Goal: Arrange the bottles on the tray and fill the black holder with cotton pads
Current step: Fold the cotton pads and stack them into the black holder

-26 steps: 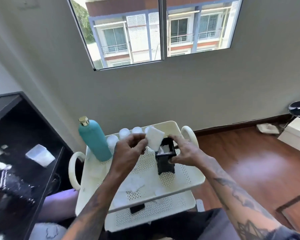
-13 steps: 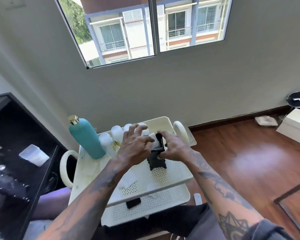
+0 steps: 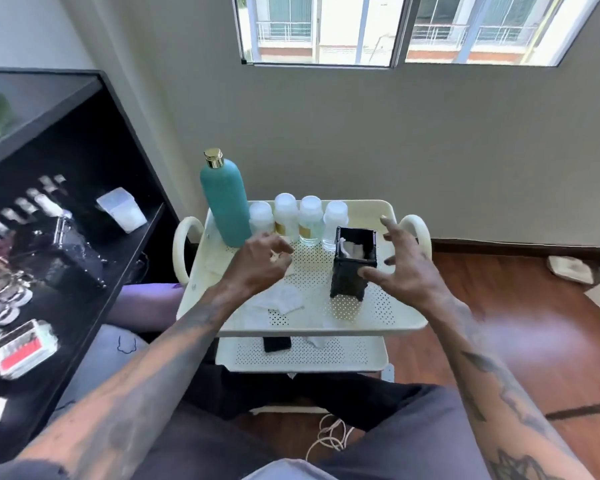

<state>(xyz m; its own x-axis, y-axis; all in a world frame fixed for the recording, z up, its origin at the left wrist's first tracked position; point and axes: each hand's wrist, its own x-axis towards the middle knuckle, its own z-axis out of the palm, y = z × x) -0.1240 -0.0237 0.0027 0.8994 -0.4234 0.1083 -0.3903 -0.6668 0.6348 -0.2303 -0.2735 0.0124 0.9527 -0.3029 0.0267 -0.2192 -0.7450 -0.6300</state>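
Observation:
The black holder [image 3: 347, 276] stands upright on the cream perforated tray [image 3: 326, 328], with white cotton pads [image 3: 355, 250] showing inside its top. My right hand [image 3: 400, 270] hovers just right of the holder with fingers spread, thumb tip close to its side, gripping nothing. My left hand [image 3: 258, 263] floats left of the holder with loosely curled fingers, empty. More loose cotton pads [image 3: 286, 301] lie on the tray below it. A tall teal bottle [image 3: 224, 202] and several small clear bottles [image 3: 297, 216] with white caps line the tray's far edge.
A black shelf unit [image 3: 84, 140] on the left carries a clear plastic container [image 3: 122, 214] and small cosmetic items. The cart's lower shelf [image 3: 302, 355] holds a black object [image 3: 277, 344] and a pad. Wooden floor [image 3: 534, 341] lies to the right; a white cable [image 3: 329, 438] lies below.
My left hand pushed a cotton pad into the holder and then drew back to the left. My right hand let go of the holder and opened. The view has tilted downward.

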